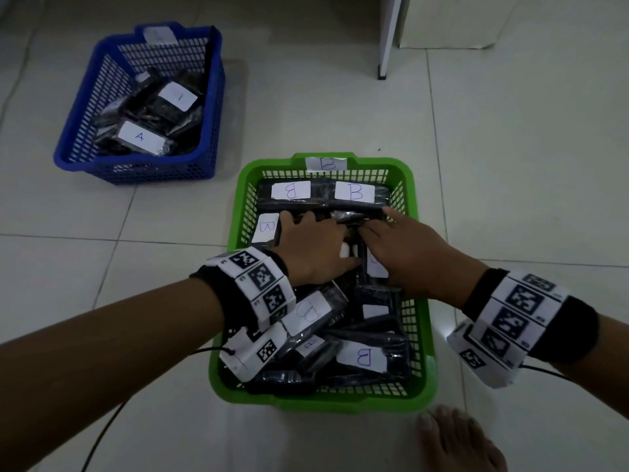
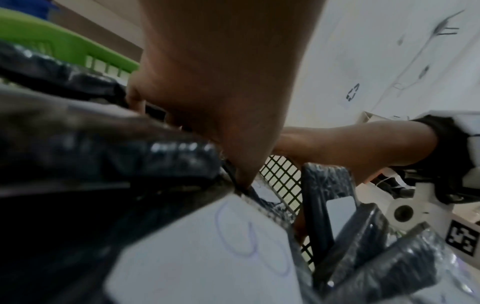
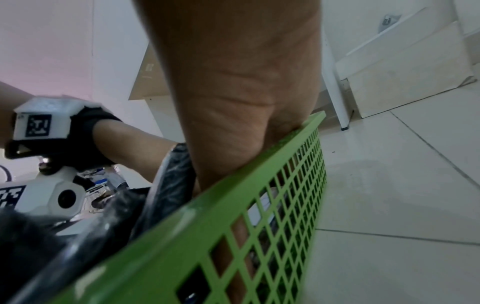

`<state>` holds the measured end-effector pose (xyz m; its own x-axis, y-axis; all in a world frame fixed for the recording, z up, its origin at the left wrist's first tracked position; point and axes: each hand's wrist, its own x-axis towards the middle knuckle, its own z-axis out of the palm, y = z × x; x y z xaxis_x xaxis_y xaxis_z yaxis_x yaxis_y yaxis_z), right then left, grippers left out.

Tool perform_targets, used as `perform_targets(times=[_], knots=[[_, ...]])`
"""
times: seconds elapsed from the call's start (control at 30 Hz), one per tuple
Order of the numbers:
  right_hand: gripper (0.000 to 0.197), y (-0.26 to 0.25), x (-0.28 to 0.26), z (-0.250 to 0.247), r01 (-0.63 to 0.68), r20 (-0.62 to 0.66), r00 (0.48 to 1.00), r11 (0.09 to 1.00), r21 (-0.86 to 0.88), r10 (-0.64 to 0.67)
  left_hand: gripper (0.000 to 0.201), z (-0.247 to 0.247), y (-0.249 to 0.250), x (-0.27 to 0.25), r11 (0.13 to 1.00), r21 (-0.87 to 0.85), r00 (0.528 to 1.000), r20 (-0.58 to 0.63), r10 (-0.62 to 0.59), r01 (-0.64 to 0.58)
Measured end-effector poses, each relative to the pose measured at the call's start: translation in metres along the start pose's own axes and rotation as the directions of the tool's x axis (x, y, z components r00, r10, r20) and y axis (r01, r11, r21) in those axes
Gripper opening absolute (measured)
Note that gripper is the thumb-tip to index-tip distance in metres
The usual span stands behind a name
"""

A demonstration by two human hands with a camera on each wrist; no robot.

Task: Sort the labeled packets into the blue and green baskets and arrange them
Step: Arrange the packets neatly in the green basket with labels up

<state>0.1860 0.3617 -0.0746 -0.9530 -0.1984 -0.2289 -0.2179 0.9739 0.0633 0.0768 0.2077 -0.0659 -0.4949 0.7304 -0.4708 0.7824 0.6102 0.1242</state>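
Observation:
The green basket (image 1: pixel 323 401), tagged B on its far rim, holds several black packets with white B labels. Two of them (image 1: pixel 323 195) lie flat side by side along the back wall; the near ones are heaped loosely. Both hands are inside it at the middle. My left hand (image 1: pixel 313 243) grips a black packet (image 2: pixel 168 156), fingers over its far edge and thumb (image 2: pixel 241 164) tucked down beside it. My right hand (image 1: pixel 401 247) lies on the neighbouring packets with fingers stretched leftward; the basket wall (image 3: pixel 233 205) hides its fingertips. The blue basket (image 1: pixel 129 163), far left, holds packets, one labelled A (image 1: pixel 139 137).
Both baskets stand on a pale tiled floor. A bare foot (image 1: pixel 456 437) is just in front of the green basket's near right corner. A white furniture leg (image 1: pixel 383 73) stands at the back right. A black cable (image 1: pixel 102 434) trails from my left wrist.

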Motion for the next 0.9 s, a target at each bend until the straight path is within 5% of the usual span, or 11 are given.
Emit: perform_targets(times=[0.2, 0.47, 0.7, 0.9], knots=[[0.067, 0.002, 0.003, -0.016, -0.006, 0.169, 0.986, 0.999, -0.044, 0.014, 0.045, 0.003, -0.007, -0.003, 0.996, -0.085, 1.0, -0.002, -0.027, 0.027], [0.058, 0.003, -0.001, -0.025, -0.029, 0.183, 0.983, 0.999, -0.017, 0.032, 0.042, -0.013, -0.006, -0.006, 0.974, -0.214, 0.997, -0.023, -0.075, 0.068], [0.062, 0.004, 0.001, -0.019, 0.017, 0.109, 0.994, 0.999, 0.052, -0.022, 0.062, -0.022, 0.001, 0.003, 0.968, -0.232, 0.993, 0.089, -0.077, 0.095], [0.07, 0.007, 0.002, -0.013, 0.015, 0.095, 0.995, 0.998, 0.057, -0.02, 0.045, -0.015, 0.0, -0.004, 0.981, -0.181, 0.995, 0.087, -0.058, 0.073]])
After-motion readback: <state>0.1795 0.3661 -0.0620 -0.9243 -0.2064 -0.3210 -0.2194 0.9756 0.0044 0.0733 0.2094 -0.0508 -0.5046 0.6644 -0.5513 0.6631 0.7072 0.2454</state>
